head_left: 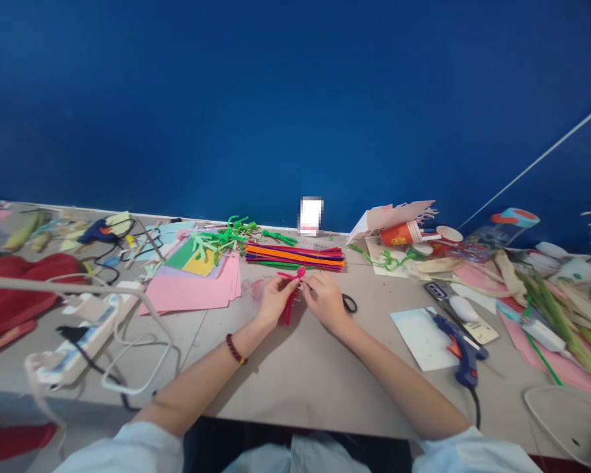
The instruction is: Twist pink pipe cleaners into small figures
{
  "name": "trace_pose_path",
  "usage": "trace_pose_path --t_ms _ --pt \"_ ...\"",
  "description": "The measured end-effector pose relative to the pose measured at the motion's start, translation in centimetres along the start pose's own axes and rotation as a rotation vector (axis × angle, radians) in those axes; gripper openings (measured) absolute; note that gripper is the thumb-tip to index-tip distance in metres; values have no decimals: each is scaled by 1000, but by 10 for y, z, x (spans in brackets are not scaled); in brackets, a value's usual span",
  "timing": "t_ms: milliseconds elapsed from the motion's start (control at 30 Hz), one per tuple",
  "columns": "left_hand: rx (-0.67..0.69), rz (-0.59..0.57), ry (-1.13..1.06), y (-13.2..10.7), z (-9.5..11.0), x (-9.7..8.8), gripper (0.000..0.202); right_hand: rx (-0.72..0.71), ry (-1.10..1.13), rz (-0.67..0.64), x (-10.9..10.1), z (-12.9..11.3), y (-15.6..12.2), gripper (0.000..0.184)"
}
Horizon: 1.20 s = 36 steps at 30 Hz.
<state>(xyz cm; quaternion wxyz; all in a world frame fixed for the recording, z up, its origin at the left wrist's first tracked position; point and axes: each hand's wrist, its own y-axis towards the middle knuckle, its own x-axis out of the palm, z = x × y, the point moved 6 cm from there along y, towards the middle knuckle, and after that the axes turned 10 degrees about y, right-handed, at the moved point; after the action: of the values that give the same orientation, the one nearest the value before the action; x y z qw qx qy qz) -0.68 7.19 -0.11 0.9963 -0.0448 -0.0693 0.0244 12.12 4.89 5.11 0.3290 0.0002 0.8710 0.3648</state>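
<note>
Both hands meet over the middle of the table, pinching pink pipe cleaners (286, 310) that are bent into a small shape with a knob at the top. My left hand (276, 297) grips them from the left, with strands hanging below its fingers. On the other side, my right hand (325, 299) has its fingertips closed at the same piece. Just beyond the hands lies a bundle of orange, purple, red and green pipe cleaners (295, 256). A pair of scissors with a black handle (349, 303) rests beside my right hand, its blades hidden.
Pink paper sheets (192, 295) and green pipe-cleaner figures (231, 231) lie to the left, with a white power strip (86, 335) and cables nearer. To the right are a blue glue gun (458, 348), a phone (438, 292) and a tipped red paper cup (401, 233). A blue wall stands behind.
</note>
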Motion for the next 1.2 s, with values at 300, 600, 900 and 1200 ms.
trace_pose_path --t_ms 300,600,900,1200 --pt "-78 -36 -11 -1 -3 1 35 115 231 -4 3 13 2 20" --pt "-116 -31 -36 -2 -1 2 34 222 300 -14 6 17 1 21" --pt "-167 -119 -100 -1 -3 3 32 325 416 31 2 19 3 19" --pt "-157 -204 -188 1 -4 9 38 502 617 76 6 25 0 20"
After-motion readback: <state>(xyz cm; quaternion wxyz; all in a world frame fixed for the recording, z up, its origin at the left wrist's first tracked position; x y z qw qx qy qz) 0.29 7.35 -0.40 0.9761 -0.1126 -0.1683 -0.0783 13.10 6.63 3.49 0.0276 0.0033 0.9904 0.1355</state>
